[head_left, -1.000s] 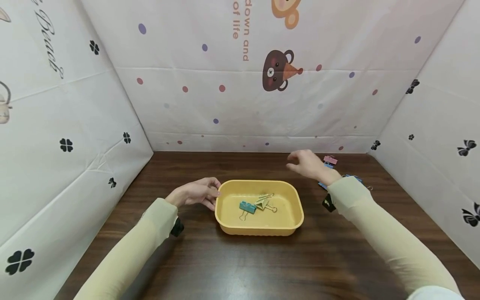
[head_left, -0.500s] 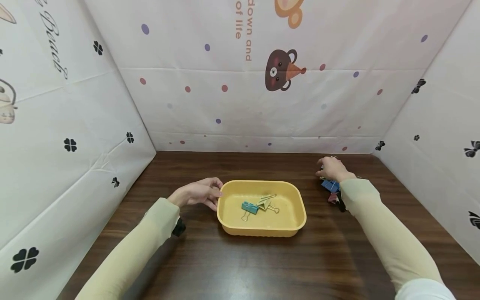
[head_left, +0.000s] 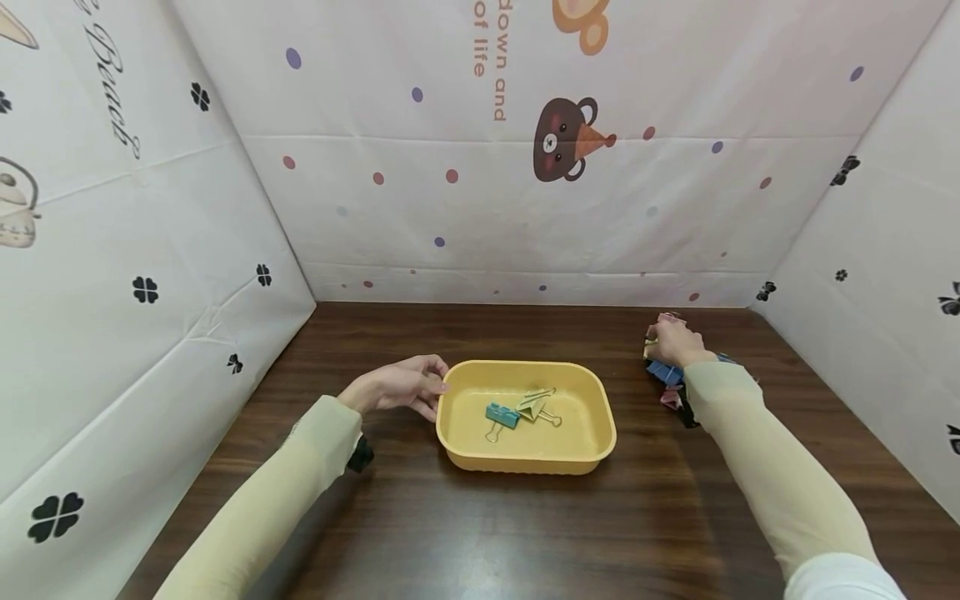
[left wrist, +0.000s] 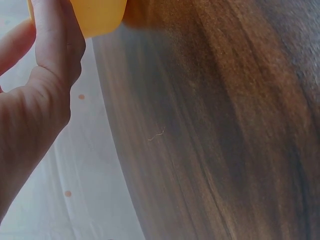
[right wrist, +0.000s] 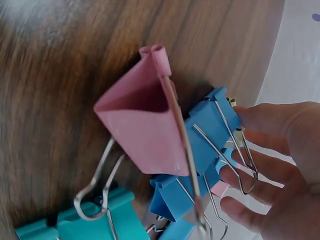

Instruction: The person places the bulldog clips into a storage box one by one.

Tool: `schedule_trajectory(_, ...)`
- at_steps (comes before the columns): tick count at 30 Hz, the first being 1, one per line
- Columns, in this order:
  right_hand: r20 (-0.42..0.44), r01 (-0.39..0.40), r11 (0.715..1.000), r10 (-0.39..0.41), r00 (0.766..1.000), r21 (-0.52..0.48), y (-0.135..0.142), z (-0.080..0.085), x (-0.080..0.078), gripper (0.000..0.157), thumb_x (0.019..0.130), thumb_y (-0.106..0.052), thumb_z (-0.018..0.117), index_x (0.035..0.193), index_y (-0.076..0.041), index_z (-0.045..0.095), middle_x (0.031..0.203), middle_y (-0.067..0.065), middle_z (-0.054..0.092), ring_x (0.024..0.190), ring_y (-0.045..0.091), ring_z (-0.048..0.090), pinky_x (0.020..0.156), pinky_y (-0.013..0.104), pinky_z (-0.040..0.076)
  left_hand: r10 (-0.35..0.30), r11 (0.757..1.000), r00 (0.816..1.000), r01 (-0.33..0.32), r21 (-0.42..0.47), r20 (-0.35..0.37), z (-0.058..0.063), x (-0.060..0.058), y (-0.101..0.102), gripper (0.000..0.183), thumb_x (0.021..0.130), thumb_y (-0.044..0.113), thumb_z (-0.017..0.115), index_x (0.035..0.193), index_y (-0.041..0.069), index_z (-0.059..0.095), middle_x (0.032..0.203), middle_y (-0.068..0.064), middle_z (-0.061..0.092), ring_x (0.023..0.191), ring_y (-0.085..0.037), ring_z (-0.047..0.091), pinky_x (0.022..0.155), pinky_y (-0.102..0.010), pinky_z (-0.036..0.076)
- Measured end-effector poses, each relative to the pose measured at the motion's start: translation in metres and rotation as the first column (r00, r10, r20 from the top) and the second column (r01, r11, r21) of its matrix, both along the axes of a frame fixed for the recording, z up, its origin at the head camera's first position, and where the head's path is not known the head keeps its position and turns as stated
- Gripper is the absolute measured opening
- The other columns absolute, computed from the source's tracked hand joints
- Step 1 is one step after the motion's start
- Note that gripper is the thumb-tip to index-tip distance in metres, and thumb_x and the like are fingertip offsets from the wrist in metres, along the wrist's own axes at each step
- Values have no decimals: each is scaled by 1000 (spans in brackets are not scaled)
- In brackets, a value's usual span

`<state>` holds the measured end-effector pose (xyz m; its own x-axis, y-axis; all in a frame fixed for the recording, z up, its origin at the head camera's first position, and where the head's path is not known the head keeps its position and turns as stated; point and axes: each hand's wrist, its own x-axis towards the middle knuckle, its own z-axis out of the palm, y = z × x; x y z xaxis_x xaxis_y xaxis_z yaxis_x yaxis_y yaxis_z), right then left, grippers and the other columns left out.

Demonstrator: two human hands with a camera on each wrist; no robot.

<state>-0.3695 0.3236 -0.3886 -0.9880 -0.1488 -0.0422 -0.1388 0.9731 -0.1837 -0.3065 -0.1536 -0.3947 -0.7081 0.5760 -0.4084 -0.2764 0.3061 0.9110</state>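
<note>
My left hand grips the left end of a yellow plastic tray, thumb and fingers at its rim. Inside the tray lie a teal binder clip and a yellow binder clip. At the right, my right hand reaches into a group of binder clips, fingertips pinching another yellow binder clip, mostly hidden by the fingers and a blue clip. In the right wrist view, a blue binder clip overlaps the fingertips, and a pink binder clip stands nearest the camera.
A teal binder clip lies beside the pink one, with more blue clips close by. The dark wooden table is bounded by printed white cloth at the back and sides.
My right hand has moved right from beyond the tray's back right corner to the clips and lowered among them. My left hand stays at the tray; the view has shifted slightly.
</note>
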Motion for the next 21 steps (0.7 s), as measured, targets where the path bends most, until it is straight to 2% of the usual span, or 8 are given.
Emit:
schedule_trajectory(13, 29, 17, 1000, -17, 999, 12, -3, -5, -3, 41, 84, -16, 61, 120, 4, 59, 119, 31, 59, 101, 49, 58, 84, 66, 45, -8, 1000, 1000, 8, 19, 6, -1, -1, 0, 31, 99, 8, 50, 125, 2, 32, 91, -13, 59, 74, -20, 63, 70, -34, 61)
schedule_trajectory(17, 3, 11, 1000, -11, 1000, 20, -3, -7, -4, 48, 81, -16, 66, 123, 3, 56, 113, 30, 60, 92, 42, 59, 79, 63, 46, -17, 999, 1000, 16, 29, 6, 0, -1, 0, 31, 99, 8, 49, 124, 1, 32, 90, -12, 59, 73, -19, 63, 70, -34, 61)
schedule_trajectory(21, -33, 8, 999, -7, 999, 36, -4, -9, -5, 57, 81, -20, 70, 130, 3, 50, 111, 30, 61, 89, 41, 58, 81, 64, 45, -18, 999, 1000, 18, 31, 9, 0, -1, 0, 31, 99, 7, 49, 124, 1, 32, 90, -12, 58, 73, -20, 63, 70, -34, 61)
